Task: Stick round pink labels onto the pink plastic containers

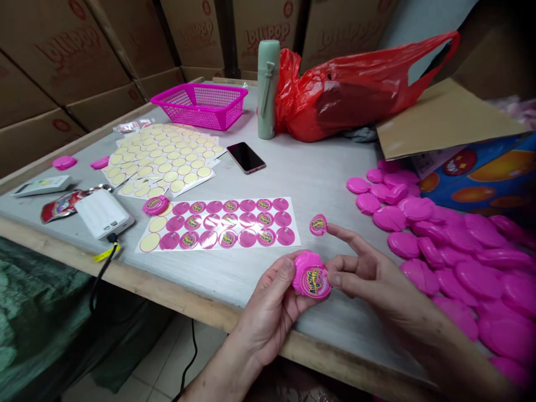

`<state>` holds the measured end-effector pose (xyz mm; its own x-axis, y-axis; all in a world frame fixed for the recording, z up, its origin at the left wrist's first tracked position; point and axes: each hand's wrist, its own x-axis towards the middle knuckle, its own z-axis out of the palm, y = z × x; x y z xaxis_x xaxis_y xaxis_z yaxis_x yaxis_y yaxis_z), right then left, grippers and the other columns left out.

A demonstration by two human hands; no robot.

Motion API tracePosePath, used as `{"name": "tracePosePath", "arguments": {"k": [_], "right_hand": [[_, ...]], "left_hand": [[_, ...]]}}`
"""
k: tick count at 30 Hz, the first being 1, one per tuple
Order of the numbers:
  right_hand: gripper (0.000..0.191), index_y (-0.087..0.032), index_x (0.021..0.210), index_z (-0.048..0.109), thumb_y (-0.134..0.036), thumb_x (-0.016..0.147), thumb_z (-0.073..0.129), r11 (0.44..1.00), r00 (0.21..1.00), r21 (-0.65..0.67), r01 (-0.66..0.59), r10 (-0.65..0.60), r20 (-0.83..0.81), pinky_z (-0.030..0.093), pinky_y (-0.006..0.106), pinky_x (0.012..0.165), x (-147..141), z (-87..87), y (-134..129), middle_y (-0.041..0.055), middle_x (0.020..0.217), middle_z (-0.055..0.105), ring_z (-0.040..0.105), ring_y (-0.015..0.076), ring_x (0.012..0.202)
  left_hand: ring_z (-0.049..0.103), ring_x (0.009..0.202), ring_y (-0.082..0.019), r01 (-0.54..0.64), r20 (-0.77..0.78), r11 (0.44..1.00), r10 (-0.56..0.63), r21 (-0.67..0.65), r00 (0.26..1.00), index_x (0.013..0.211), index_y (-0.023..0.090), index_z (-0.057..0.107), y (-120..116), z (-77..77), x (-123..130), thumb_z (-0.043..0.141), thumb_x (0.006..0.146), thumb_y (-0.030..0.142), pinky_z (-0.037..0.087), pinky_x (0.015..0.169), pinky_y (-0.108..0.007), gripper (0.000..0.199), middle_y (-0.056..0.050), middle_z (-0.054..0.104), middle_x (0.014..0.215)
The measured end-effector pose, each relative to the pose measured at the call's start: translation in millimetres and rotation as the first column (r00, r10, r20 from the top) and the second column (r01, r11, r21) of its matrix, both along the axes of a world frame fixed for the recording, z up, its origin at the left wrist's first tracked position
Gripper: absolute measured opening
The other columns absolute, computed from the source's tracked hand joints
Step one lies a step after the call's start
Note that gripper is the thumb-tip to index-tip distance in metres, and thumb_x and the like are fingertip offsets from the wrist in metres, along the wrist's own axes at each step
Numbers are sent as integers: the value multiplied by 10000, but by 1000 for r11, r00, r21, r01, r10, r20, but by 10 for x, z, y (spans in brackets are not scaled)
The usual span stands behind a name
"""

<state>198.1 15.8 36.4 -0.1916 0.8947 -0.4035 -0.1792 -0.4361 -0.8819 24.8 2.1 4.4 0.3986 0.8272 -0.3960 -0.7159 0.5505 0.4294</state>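
My left hand (274, 307) is closed around a round pink plastic case (302, 261), its thumb on top. A round sticker with yellow lettering (315, 282) covers the case's face. At the case's right edge, the thumb and middle finger of my right hand (355, 268) pinch together against it. A second round sticker (318, 224) clings to the tip of my outstretched right index finger. Beyond my hands lies a sheet of pink round stickers (228, 223), with bare cream circles at its left end. Another pink case (156, 205) rests on that sheet's corner.
Many pink cases (456, 245) are heaped at right beside an open carton (448, 120). Farther back are a phone (246, 157), green flask (267, 89), red bag (335, 95) and pink basket (201, 106). Used sticker sheets (163, 156) and a white power bank (104, 213) lie left.
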Motion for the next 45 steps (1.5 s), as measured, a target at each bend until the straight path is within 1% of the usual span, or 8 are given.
{"name": "tracePosePath", "arguments": {"k": [12, 19, 25, 33, 38, 40, 43, 45], "right_hand": [[985, -242, 1505, 347, -251, 688, 897, 999, 998, 15, 42, -43, 36, 485, 247, 644, -31, 0, 9, -41, 707, 704, 594, 117, 618], [938, -242, 1504, 344, -276, 728, 870, 998, 997, 24, 63, -64, 43, 498, 265, 673, -51, -22, -3, -31, 735, 707, 622, 130, 650], [978, -236, 1492, 342, -286, 682, 888, 995, 994, 36, 89, -91, 59, 491, 260, 663, -91, -19, -5, -44, 718, 696, 616, 127, 634], [892, -243, 1479, 350, -261, 727, 829, 994, 991, 85, 73, -81, 106, 495, 268, 662, -106, -29, -16, -59, 716, 668, 607, 127, 638], [857, -261, 1469, 370, -246, 730, 802, 991, 984, 105, 83, -98, 147, 488, 275, 642, -124, -33, -23, -65, 705, 660, 593, 130, 616], [850, -256, 1464, 380, -238, 723, 796, 990, 980, 110, 87, -105, 168, 475, 273, 625, -136, -39, -25, -66, 694, 654, 585, 131, 607], [827, -258, 1464, 384, -231, 739, 780, 990, 977, 113, 82, -103, 189, 473, 275, 623, -140, -63, -32, -64, 710, 657, 578, 129, 608], [810, -263, 1466, 379, -229, 757, 770, 990, 976, 119, 75, -97, 194, 488, 286, 642, -135, -84, -39, -64, 721, 656, 580, 129, 613]], "left_hand": [[700, 913, -158, 11, -18, 1000, -11, 26, 1000, 1175, 97, 662, -25, 5, 7, 591, 978, 347, 615, 826, -290, 326, -137, 706, 1095], [694, 920, -156, 2, -39, 999, -1, 42, 999, 1174, 120, 653, -25, 9, 10, 598, 973, 361, 612, 837, -304, 319, -127, 701, 1113], [694, 930, -160, 1, -54, 998, 2, 58, 999, 1170, 138, 657, -31, 15, 10, 602, 970, 370, 601, 868, -323, 312, -107, 709, 1094], [697, 1007, -184, 0, -73, 997, 6, 73, 997, 1201, 144, 627, -39, 40, 13, 584, 980, 372, 580, 926, -345, 320, -126, 708, 1163], [671, 1099, -224, 4, -92, 993, 7, 121, 996, 1201, 154, 602, -42, 49, 16, 538, 998, 410, 563, 944, -361, 333, -124, 700, 1157], [664, 1084, -210, 9, -123, 989, 9, 146, 992, 1194, 165, 596, -44, 53, 20, 587, 975, 402, 555, 945, -349, 323, -106, 691, 1148], [654, 1007, -157, 32, -209, 986, 2, 163, 978, 1169, 195, 585, -53, 62, 30, 708, 903, 316, 540, 941, -314, 317, -51, 685, 1090], [645, 957, -133, 38, -257, 986, 6, 165, 966, 1147, 204, 582, -59, 65, 41, 732, 884, 290, 539, 920, -295, 315, -29, 680, 1046]]}}
